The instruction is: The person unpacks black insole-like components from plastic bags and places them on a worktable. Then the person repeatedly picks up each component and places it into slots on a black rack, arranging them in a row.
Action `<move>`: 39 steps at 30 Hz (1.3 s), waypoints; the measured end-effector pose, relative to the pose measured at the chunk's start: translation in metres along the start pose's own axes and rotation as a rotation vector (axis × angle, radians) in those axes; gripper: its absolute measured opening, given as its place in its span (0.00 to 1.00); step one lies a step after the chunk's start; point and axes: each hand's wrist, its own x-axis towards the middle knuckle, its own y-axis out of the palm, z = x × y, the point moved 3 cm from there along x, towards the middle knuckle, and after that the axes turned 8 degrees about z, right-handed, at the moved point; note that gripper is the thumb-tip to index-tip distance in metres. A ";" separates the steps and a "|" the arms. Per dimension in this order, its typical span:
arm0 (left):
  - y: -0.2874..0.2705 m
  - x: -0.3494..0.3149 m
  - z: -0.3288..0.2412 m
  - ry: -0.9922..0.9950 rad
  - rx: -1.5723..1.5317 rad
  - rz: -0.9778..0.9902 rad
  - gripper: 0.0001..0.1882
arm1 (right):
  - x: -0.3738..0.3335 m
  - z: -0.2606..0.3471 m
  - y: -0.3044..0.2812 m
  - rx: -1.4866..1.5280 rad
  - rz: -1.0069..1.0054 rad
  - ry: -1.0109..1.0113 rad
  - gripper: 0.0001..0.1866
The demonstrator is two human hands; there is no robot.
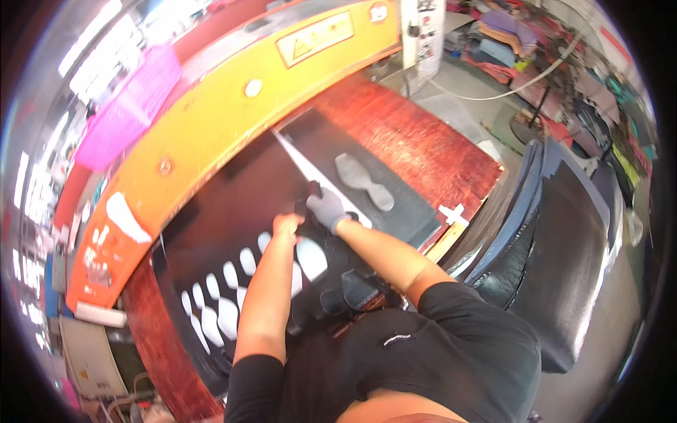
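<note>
My bare left hand (288, 224) is closed over the middle of a black sheet (240, 176). Beside it, my right hand (326, 208) in a grey glove bends its fingers around a small dark thing (307, 200); its kind is blurred, and whether both hands hold it is unclear. A row of insole-shaped holes (227, 317) shows pale through the sheet's near part, partly hidden by my left forearm. To the right of my gloved hand, past a pale strip (307, 166), lies a grey insole-shaped area (364, 182) on a dark surface.
An orange press beam (247, 92) spans the far side, over a worn red table (416, 134). A pink basket (130, 106) stands behind the beam. Dark sheets (557, 261) are stacked at my right. Piles of coloured scraps (508, 42) lie at the far right.
</note>
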 end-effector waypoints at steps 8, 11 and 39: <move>0.004 -0.002 0.011 -0.113 -0.601 0.221 0.09 | -0.006 0.021 -0.011 -0.047 -0.019 0.008 0.20; 0.012 -0.003 0.013 -0.033 -0.811 0.471 0.13 | -0.006 0.039 -0.014 -0.111 0.115 0.035 0.22; -0.017 -0.187 -0.011 0.287 -0.834 1.134 0.33 | -0.184 0.173 -0.026 -0.754 0.473 -1.373 0.15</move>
